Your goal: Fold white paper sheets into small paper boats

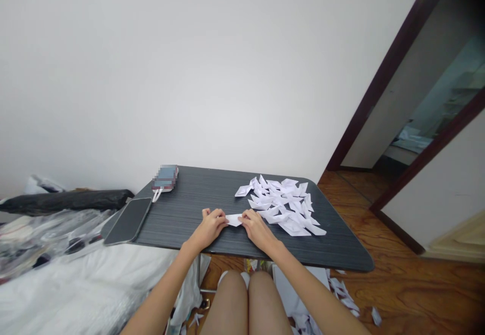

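A small folded white paper piece (234, 220) lies on the dark table (189, 208) between my two hands. My left hand (210, 228) has its fingers curled and pinches the paper's left end. My right hand (254, 226) pinches the right end, fingers closed on it. Just right of my right hand lies a pile of several folded white paper shapes (282, 203).
A dark phone (129, 220) rests at the table's left edge, with a small device and white cable (164, 179) behind it. White bedding and plastic lie to the left. Paper scraps (343, 294) litter the wooden floor under the table. A doorway opens at right.
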### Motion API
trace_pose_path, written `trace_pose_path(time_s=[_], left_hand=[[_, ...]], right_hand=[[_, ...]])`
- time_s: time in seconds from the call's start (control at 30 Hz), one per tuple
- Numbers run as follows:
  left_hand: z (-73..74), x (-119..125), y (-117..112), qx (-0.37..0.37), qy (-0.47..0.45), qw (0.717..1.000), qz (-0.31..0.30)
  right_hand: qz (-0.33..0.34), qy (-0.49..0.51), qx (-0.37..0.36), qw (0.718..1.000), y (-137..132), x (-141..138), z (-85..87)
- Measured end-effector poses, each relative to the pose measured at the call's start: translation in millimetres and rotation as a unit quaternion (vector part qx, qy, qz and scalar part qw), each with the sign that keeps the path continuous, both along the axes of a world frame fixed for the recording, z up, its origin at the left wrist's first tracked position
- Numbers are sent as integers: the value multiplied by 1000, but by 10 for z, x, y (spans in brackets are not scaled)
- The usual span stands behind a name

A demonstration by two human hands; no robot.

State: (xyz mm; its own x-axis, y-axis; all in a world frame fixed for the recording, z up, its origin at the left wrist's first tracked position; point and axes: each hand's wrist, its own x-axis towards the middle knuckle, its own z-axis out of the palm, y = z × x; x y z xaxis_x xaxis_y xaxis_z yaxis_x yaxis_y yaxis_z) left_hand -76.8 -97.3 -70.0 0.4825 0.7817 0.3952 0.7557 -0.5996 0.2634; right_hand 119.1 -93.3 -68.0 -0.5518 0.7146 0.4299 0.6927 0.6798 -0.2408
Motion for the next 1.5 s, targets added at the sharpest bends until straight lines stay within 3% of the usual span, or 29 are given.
trace_pose_path(time_s=[0.2, 0.33, 0.43, 0.57, 0.7, 0.8, 0.9, 1.17, 1.33, 1.5], left_hand=[[59, -18, 113, -77, -68, 994, -25], [90, 0, 170, -104, -133, 985, 21], [72, 3, 206, -98, -135, 985, 43], [28, 1, 221, -103, -101, 988, 60], [10, 35, 170, -57, -35, 993, 93], [20, 77, 118, -16, 26, 997, 65], [37, 82, 74, -7, 70, 997, 33], [113, -64, -94, 23, 169, 985, 8], [166, 148, -178, 55, 224, 972, 46], [141, 363, -235, 57, 205, 973, 86]], right_hand=[[-3, 112, -86, 990, 116, 13, -39], [-36, 161, -173, 971, 293, 14, -61], [-39, 152, -190, 969, 379, 22, -87], [-44, 137, -165, 976, 359, 20, -108], [-83, 126, -85, 985, 228, -39, -90], [-77, 67, -36, 994, 130, -84, -69], [-49, 25, -38, 998, 55, -75, -51], [-66, -54, -14, 996, -119, -10, 41], [-106, -121, 10, 987, -184, -229, 73], [-111, -130, 15, 985, -209, -319, 16]])
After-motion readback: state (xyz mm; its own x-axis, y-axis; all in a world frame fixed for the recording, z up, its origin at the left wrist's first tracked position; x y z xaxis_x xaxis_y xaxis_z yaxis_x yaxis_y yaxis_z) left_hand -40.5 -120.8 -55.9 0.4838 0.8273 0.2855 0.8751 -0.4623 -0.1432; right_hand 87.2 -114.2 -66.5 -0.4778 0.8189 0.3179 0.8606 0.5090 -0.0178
